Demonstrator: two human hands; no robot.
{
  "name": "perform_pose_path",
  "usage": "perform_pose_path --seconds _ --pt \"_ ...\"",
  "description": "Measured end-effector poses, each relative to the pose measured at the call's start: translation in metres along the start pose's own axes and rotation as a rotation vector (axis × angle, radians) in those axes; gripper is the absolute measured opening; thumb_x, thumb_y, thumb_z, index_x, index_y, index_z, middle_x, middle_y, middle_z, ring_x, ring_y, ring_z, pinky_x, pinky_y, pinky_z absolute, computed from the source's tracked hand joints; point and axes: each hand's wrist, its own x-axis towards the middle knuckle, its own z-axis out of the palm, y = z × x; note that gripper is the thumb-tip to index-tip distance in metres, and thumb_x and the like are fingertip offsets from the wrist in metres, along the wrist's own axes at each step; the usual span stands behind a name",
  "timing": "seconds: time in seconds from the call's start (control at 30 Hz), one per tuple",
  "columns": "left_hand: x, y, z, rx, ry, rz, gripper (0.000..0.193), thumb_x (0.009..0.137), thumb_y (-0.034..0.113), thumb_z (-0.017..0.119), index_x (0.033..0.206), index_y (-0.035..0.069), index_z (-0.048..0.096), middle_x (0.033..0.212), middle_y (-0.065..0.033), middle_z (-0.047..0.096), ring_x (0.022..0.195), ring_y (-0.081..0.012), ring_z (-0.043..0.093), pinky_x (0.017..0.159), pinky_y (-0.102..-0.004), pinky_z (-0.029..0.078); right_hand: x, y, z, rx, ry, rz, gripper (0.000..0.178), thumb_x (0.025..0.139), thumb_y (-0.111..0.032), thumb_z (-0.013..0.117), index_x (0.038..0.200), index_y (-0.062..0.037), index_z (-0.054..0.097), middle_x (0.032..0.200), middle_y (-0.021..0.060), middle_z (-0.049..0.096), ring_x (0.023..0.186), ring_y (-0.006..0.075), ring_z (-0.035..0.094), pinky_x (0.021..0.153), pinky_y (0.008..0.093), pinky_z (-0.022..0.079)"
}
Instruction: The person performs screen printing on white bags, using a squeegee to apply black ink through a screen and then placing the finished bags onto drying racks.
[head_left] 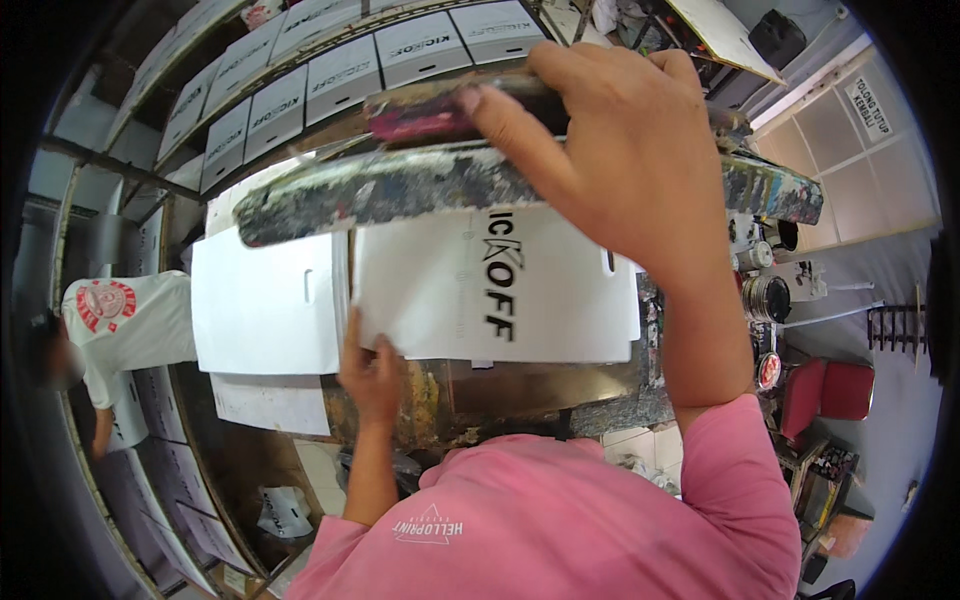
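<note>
A white printed sheet (585, 300) with black lettering and a slot at its right end lies on the work table. My left hand (370, 385) pinches its near left corner, the index finger along the left edge and the thumb on top. Above the far part of the sheet, a paint-caked screen frame (390, 190) is raised and hides the lettering's far end. My right hand (625, 150) reaches over the frame's near bar, closed around a dark squeegee (420, 120) with pink stains. Whether its hidden fingers also grip the frame cannot be seen.
Left of the sheet lies a stack of blank white sheets (262, 300). Racks beyond hold several printed white sheets (335, 75). A person in a white shirt (135, 318) stands at the left. Paint cans (765, 298) and a red chair (825, 390) are at the right.
</note>
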Motion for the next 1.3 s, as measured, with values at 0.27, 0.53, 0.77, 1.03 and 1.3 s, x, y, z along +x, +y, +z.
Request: perform_pose_path --seconds 0.27,0.53,0.77,1.03,1.3 --pt "0.074 -0.068 -0.207 0.332 0.131 0.003 0.083 0.077 -0.008 0.058 0.157 -0.002 0.043 0.145 -0.0229 0.057 0.12 -0.0261 0.065 0.097 -0.0339 0.054 -0.031 -0.02 -0.005 0.039 0.001 0.051 0.044 0.097 -0.048 0.066 0.086 -0.0048 0.07 0.082 0.0117 0.069 0.084 0.0323 0.066 0.086 0.0473 0.04" --pt "0.163 -0.118 -0.365 0.923 0.276 0.011 0.081 0.082 0.018 0.08 0.154 -0.001 0.048 0.153 -0.0275 0.053 0.136 -0.0428 0.056 0.117 -0.0469 0.042 -0.053 -0.038 -0.008 0.025 -0.041 0.064 0.05 0.098 -0.05 0.065 0.107 -0.0011 0.071 0.088 0.014 0.07 0.089 0.0333 0.067 0.086 0.0463 0.041" --pt "-0.026 0.031 -0.06 -0.773 -0.804 -0.085 0.098 0.091 0.065 0.075 0.161 0.006 0.039 0.161 -0.0196 0.047 0.15 -0.0365 0.044 0.123 -0.051 0.034 -0.134 -0.04 0.019 0.008 -0.226 -0.023 0.07 0.095 -0.048 0.067 0.142 0.0023 0.054 0.107 0.0163 0.062 0.099 0.0337 0.061 0.083 0.0482 0.044" --pt "-0.115 -0.078 -0.019 -0.962 -0.346 -0.972 0.128 0.087 0.095 0.041 0.167 0.001 0.007 0.166 -0.0284 0.023 0.152 -0.0461 0.032 0.124 -0.0556 0.035 -0.258 0.031 0.173 0.317 -0.471 0.043 0.048 0.091 -0.018 0.073 0.137 -0.0177 0.062 0.123 0.0083 0.068 0.114 0.0322 0.063 0.096 0.0496 0.05" --pt "-0.11 -0.106 0.006 -0.761 -0.164 -1.148 0.142 0.078 0.099 0.049 0.167 -0.001 0.002 0.171 -0.0311 0.009 0.158 -0.0478 0.018 0.128 -0.0549 0.024 -0.137 0.115 0.344 0.165 -0.389 -0.024 0.035 0.097 -0.019 0.065 0.131 -0.0229 0.065 0.113 0.0058 0.068 0.109 0.0306 0.064 0.093 0.0489 0.053"
